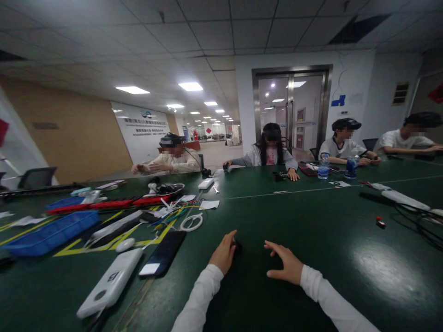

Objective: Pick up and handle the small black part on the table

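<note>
My left hand [224, 253] is low over the green table, its fingers curved together against a small black object [238, 246]. Much of that object is behind the fingers, so its kind does not show. To its right, my right hand [285, 263] has its fingers stretched out and the thumb apart, holding nothing. A gap of dark tabletop lies between the two hands. Left of my left hand are a dark phone [163, 254] and a coiled white cable [191, 222].
A white device [110, 282] and a blue tray [51, 233] are at left. Water bottles [323, 167] stand at the far side, where several people in headsets sit. Black cables [425, 228] and a small red-topped item [380, 222] lie on the right.
</note>
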`<control>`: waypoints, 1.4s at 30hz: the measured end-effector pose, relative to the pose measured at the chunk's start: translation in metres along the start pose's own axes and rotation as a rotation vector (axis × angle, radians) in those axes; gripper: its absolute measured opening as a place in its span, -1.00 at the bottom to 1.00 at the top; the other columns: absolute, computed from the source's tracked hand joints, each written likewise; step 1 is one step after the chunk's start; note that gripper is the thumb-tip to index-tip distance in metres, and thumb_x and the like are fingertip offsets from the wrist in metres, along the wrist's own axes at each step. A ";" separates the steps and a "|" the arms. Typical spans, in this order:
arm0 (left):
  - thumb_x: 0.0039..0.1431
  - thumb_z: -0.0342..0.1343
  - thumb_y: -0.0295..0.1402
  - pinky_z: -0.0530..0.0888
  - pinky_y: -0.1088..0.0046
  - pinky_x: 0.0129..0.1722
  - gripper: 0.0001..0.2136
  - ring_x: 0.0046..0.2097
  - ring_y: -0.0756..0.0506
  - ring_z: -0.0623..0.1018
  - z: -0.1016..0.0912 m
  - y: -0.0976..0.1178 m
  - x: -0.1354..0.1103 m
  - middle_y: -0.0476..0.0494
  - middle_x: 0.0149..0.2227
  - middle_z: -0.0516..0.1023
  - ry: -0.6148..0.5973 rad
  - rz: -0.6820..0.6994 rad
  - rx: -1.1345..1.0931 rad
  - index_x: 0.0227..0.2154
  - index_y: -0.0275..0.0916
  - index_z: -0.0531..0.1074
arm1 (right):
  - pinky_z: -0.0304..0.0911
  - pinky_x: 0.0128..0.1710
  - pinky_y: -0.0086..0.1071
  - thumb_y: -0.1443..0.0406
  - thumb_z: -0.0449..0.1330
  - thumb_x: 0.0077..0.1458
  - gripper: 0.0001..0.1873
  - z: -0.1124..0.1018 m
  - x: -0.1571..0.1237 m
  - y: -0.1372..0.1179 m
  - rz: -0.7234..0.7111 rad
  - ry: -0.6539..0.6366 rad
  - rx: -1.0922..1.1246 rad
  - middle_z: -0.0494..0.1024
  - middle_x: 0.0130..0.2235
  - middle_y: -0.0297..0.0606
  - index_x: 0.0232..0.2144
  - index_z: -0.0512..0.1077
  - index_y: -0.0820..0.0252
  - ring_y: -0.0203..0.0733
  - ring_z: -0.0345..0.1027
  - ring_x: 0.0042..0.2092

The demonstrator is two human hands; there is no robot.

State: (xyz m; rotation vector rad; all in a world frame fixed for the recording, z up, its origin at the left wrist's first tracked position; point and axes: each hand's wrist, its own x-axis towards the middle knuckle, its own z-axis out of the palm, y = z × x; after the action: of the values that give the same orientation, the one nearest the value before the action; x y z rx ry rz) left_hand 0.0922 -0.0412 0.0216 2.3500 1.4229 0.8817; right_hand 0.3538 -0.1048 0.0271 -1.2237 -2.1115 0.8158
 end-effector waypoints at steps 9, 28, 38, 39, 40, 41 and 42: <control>0.02 -0.16 -0.45 0.29 0.24 -0.04 -0.58 -0.18 -0.06 0.38 -0.053 -0.095 -0.016 -0.09 -0.27 0.30 0.315 -0.262 0.105 0.00 -0.25 0.03 | 0.10 -0.04 -0.20 0.09 0.17 -0.10 -0.23 -0.005 -0.006 -0.001 0.059 -0.056 0.046 0.20 0.06 -0.31 0.11 -0.08 -0.04 -0.08 0.14 0.00; -0.06 -0.05 -0.35 0.37 0.38 -0.20 -0.57 -0.29 -0.07 0.44 -0.052 -0.080 -0.007 -0.10 -0.33 0.40 0.513 -0.444 0.250 -0.05 -0.28 0.16 | 0.02 0.01 -0.21 0.09 0.18 -0.12 -0.21 0.004 0.001 0.019 0.033 -0.067 -0.004 0.22 0.05 -0.28 0.12 -0.08 0.02 -0.09 0.14 -0.01; -0.04 -0.03 -0.37 0.38 0.42 -0.23 -0.57 -0.30 -0.05 0.45 -0.052 -0.074 -0.007 -0.09 -0.32 0.43 0.465 -0.475 0.301 -0.04 -0.27 0.13 | 0.04 -0.01 -0.22 0.10 0.16 -0.09 -0.25 0.004 -0.001 0.018 0.034 -0.047 0.012 0.23 0.03 -0.33 0.11 -0.08 -0.04 -0.10 0.13 0.00; -0.04 -0.03 -0.37 0.37 0.42 -0.23 -0.57 -0.29 -0.04 0.45 -0.052 -0.074 -0.007 -0.09 -0.32 0.43 0.459 -0.481 0.306 -0.04 -0.27 0.13 | 0.05 -0.01 -0.22 0.10 0.16 -0.09 -0.25 0.004 -0.001 0.018 0.033 -0.049 0.013 0.23 0.03 -0.33 0.11 -0.08 -0.04 -0.10 0.13 0.00; -0.03 -0.03 -0.37 0.37 0.42 -0.22 -0.57 -0.29 -0.04 0.45 -0.052 -0.074 -0.007 -0.09 -0.31 0.43 0.451 -0.485 0.312 -0.03 -0.27 0.13 | 0.05 -0.01 -0.22 0.10 0.16 -0.09 -0.26 0.003 -0.001 0.018 0.033 -0.054 0.014 0.23 0.03 -0.33 0.11 -0.07 -0.04 -0.10 0.13 0.01; -0.03 -0.03 -0.37 0.36 0.43 -0.22 -0.57 -0.28 -0.04 0.45 -0.052 -0.073 -0.007 -0.09 -0.31 0.43 0.441 -0.488 0.320 -0.03 -0.27 0.13 | 0.06 -0.01 -0.22 0.11 0.16 -0.09 -0.26 0.003 0.000 0.017 0.034 -0.063 0.014 0.23 0.03 -0.32 0.11 -0.07 -0.03 -0.10 0.13 0.01; -0.02 -0.03 -0.37 0.36 0.43 -0.21 -0.57 -0.27 -0.04 0.45 -0.052 -0.072 -0.007 -0.09 -0.30 0.44 0.430 -0.488 0.331 -0.03 -0.26 0.13 | 0.06 -0.01 -0.22 0.11 0.16 -0.09 -0.26 0.003 0.000 0.017 0.035 -0.066 0.015 0.23 0.03 -0.32 0.11 -0.07 -0.03 -0.10 0.12 0.01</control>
State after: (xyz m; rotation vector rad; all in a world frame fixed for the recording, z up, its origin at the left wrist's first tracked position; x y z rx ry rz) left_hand 0.0067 -0.0163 0.0232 1.9204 2.3421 1.1078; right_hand 0.3614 -0.0988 0.0128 -1.2454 -2.1378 0.8972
